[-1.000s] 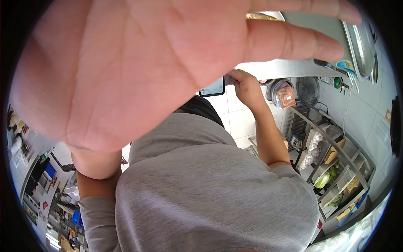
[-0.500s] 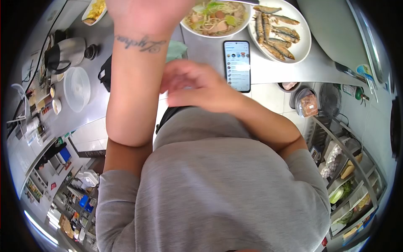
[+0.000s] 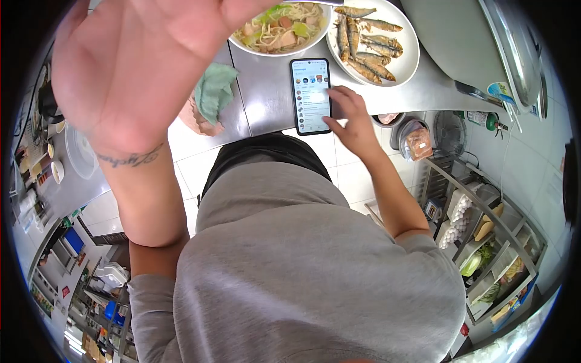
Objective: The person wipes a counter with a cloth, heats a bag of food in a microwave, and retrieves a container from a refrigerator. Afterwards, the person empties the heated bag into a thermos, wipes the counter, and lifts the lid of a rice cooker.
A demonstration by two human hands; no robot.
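1. Two hands show above a grey shirt (image 3: 302,266), seen from overhead.
2. The right hand (image 3: 351,118) reaches to the phone (image 3: 310,95); its fingers (image 3: 336,92) are loosely spread and touch the phone's right edge near the lit screen, gripping nothing.
3. The phone lies flat on the steel table (image 3: 266,103), close to the table's near edge, screen up and showing a list.
4. The left hand (image 3: 130,63) is raised close to the camera, palm open and fingers wide, holding nothing; a script tattoo crosses its wrist.
5. Just beyond the phone stands a bowl of noodles (image 3: 279,28) with greens and pieces of meat.
6. Beside the bowl, to the right, a white plate of fried fish (image 3: 369,39) sits near the phone's top corner.
7. A green cloth (image 3: 213,91) lies crumpled on the table, left of the phone and apart from it.
8. A wire rack (image 3: 490,242) with eggs and vegetables stands low on the right.
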